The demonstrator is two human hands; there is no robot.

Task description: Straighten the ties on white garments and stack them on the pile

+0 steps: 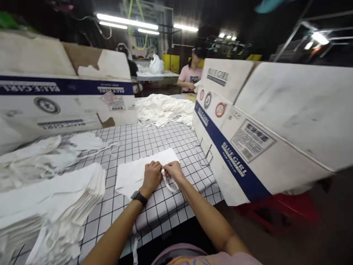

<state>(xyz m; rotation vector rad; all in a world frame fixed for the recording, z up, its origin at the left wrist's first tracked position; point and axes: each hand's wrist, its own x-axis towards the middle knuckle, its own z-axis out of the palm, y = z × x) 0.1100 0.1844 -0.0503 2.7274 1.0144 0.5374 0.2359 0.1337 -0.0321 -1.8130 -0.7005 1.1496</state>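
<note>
A flat piece of white fabric (129, 171) lies on the checked tablecloth in front of me. My left hand (152, 177), with a dark watch at its wrist, rests on it with fingers curled down on the fabric near its right part. Close beside it, my right hand (174, 170) is closed in a pinch on a narrow white strap (171, 188), which loops down below the fingers. The fingertips of both hands nearly meet, and what lies between them is partly hidden.
Stacked white fabric pieces (68, 195) and loose white straps (62, 239) lie at left. A white fabric heap (162, 108) is farther back. Large cartons stand left (110, 106) and right (220, 129), the latter over a red stool (286, 209). Another person (190, 75) sits beyond.
</note>
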